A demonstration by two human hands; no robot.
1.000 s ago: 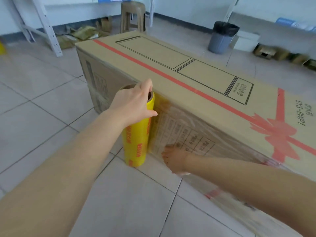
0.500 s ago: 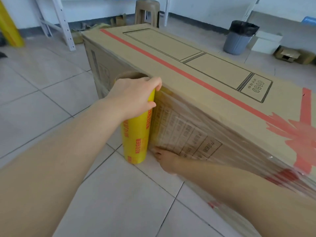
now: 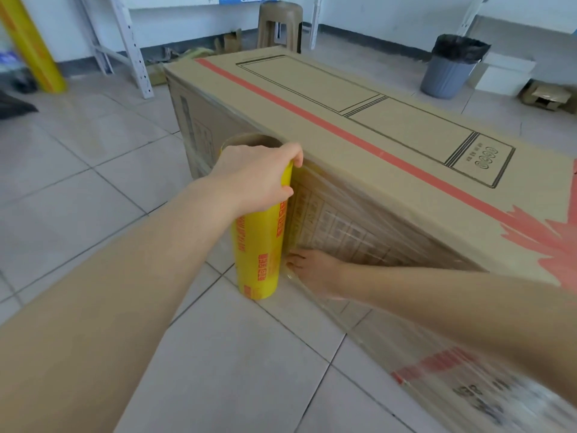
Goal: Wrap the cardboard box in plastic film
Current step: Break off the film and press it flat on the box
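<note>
A yellow roll of plastic film [image 3: 259, 245] is being held upright by the left hand [image 3: 253, 179], whose grip is being closed around the roll's top end, fingers curled over the open cardboard core. The roll's long axis is running straight down from that grip toward the tiled floor [image 3: 93, 189], its lower end close to the tiles; contact cannot be confirmed. The cardboard box [image 3: 359, 126] is lying immediately to the right of the grip, its long side stretching away right and toward the viewer, and its near corner edge is lying just beyond the grip, further from the viewer. The right hand [image 3: 315, 270] is being pressed low against the box's side, just right of the roll's base, directly below the upper grip; whether it is pinching film or lying flat cannot be told. Clear film is appearing stretched over that side. The left hand is nearer the corner. The box's far sides are hidden, and its lower right portion is blurred.
</note>
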